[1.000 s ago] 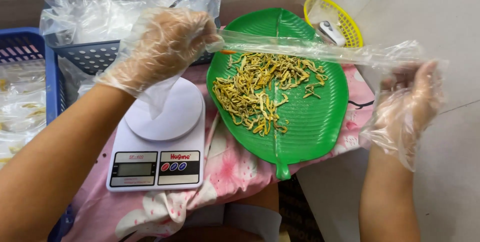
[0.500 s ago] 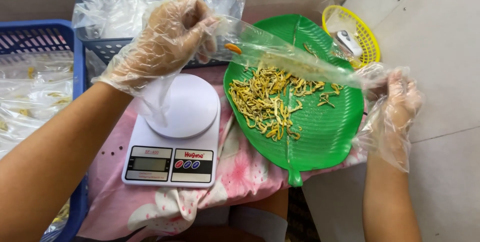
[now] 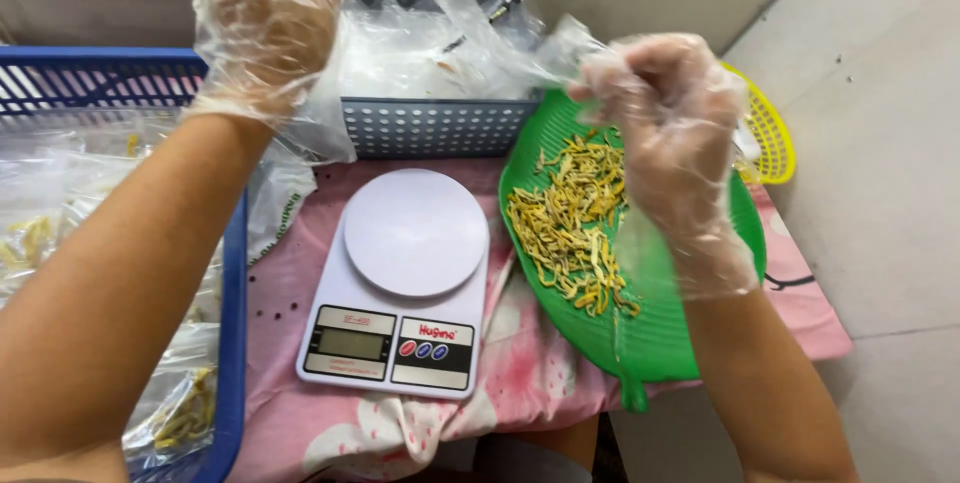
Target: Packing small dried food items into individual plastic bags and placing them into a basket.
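Both gloved hands, the left hand (image 3: 262, 28) and right hand (image 3: 668, 113), pinch a thin clear plastic bag (image 3: 440, 33) stretched above the grey perforated basket (image 3: 432, 128); probably light, limp and slippery, best gripped at its edges.

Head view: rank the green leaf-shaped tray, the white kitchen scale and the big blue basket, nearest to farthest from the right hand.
From the right hand:
1. Green leaf-shaped tray, directly beneath it.
2. White kitchen scale, to its left, mid-table.
3. Big blue basket, far left edge.
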